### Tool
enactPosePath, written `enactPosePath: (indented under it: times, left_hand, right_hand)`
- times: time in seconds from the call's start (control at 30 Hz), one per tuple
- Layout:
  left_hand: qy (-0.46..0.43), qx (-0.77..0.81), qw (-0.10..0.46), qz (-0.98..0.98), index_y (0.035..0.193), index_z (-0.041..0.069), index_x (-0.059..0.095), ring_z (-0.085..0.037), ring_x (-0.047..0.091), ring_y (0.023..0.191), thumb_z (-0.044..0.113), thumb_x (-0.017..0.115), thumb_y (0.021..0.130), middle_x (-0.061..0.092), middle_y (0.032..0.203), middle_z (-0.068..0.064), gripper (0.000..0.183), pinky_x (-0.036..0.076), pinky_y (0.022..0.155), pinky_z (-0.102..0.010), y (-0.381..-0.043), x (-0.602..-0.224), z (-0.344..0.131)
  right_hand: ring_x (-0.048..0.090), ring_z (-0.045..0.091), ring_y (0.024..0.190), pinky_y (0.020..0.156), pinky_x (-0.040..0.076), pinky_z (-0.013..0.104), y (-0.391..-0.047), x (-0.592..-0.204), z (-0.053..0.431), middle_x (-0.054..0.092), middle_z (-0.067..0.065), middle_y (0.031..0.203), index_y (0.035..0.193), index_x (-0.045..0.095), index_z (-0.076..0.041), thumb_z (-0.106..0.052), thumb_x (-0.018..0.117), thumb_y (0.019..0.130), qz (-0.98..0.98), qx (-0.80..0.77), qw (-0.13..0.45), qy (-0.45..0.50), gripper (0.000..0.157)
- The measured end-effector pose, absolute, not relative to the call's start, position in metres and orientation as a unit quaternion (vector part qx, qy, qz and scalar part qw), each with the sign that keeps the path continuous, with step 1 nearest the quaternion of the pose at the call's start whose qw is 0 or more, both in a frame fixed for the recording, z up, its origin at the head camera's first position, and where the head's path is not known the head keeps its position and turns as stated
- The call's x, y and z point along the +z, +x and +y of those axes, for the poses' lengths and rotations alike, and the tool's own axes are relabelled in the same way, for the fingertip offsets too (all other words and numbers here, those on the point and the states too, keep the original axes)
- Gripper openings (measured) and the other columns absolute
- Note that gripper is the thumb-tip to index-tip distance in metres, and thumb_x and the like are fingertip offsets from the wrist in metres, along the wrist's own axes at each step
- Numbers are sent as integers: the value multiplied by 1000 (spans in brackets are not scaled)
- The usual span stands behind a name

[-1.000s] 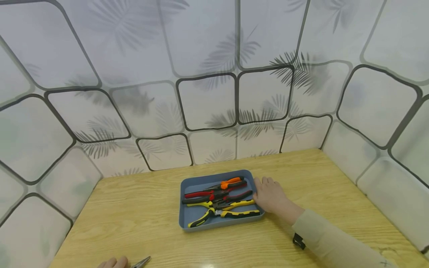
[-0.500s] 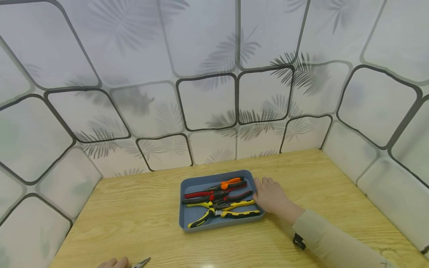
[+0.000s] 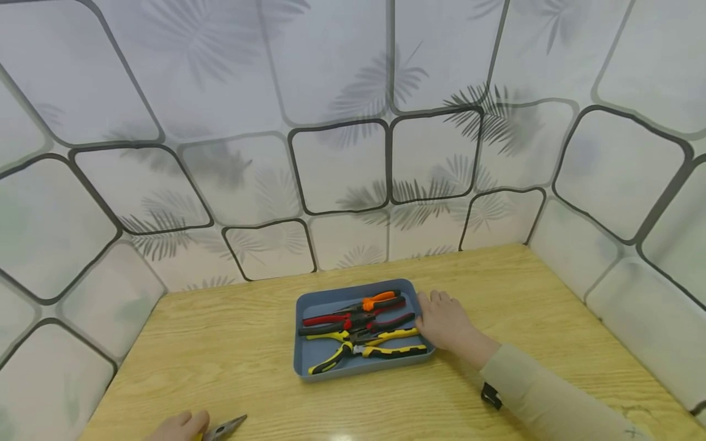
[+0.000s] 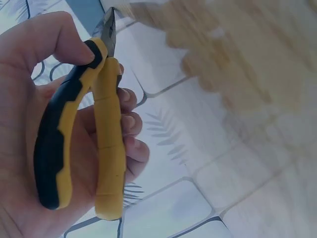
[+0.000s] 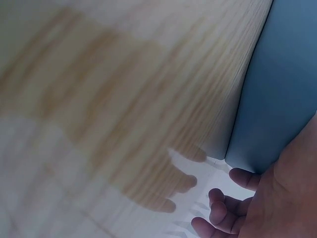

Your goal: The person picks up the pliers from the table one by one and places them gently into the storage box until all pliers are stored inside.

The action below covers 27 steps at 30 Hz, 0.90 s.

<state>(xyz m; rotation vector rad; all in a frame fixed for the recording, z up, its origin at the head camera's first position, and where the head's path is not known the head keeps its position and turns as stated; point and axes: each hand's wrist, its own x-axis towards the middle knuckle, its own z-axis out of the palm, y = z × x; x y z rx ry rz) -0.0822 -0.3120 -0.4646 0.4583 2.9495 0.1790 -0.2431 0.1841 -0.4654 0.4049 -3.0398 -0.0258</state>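
My left hand [image 3: 178, 425] is at the lower left edge of the head view. It grips needle-nose pliers [image 4: 109, 144] with yellow and black handles, whose grey tip points right and away over the table. In the left wrist view, the thumb presses one handle while the fingers wrap behind the other. A blue-grey tray [image 3: 369, 368] stands mid-table, holding several pliers [image 3: 361, 321] with orange, red, yellow and black handles. My right hand [image 3: 445, 323] rests against the tray's right side. Its fingers [image 5: 233, 213] hang loosely bent in the right wrist view.
The light wooden table [image 3: 220, 343] reaches a patterned wall covering [image 3: 347, 171] at the back and both sides. A small black object [image 3: 491, 395] shows under my right sleeve [image 3: 551, 392]. The table's shiny surface reflects my fingers in the right wrist view.
My left hand has come slightly farther up into the head view, so more of the needle-nose pliers shows. The tray and my right hand look unmoved.
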Motion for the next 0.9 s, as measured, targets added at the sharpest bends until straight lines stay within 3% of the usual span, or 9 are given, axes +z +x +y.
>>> enactPosePath:
  times: [0.27, 0.5, 0.67, 0.9]
  left_hand:
    - [157, 39, 19, 987, 90, 32, 47, 0, 28, 57, 85, 55, 59, 33, 68, 16, 62, 24, 51, -18, -80, -457, -305]
    - [153, 40, 80, 984, 105, 28, 53, -1, 33, 62, 86, 54, 59, 39, 75, 15, 74, 29, 54, -19, -88, -457, -308]
    - [173, 46, 90, 980, 114, 24, 55, 0, 32, 63, 84, 56, 59, 38, 77, 13, 82, 27, 54, -19, -92, -455, -309]
    - [185, 39, 39, 981, 98, 32, 50, -1, 28, 59, 83, 57, 60, 33, 72, 14, 64, 24, 51, -18, -93, -449, -301]
  right_hand:
    - [50, 25, 77, 60, 43, 39, -243, -464, 183, 50, 11, 87, 116, 48, -6, -33, 51, 89, -991, -9, 37, 132, 38]
    - [48, 24, 76, 59, 42, 38, -244, -465, 183, 49, 10, 86, 116, 48, -6, -33, 51, 89, -991, -11, 33, 129, 38]
    - [47, 24, 75, 58, 40, 37, -244, -465, 184, 48, 11, 86, 117, 47, -6, -33, 50, 90, -991, -12, 28, 128, 39]
    - [46, 24, 74, 57, 40, 36, -242, -464, 183, 48, 11, 86, 117, 47, -5, -32, 50, 90, -991, -10, 29, 128, 39]
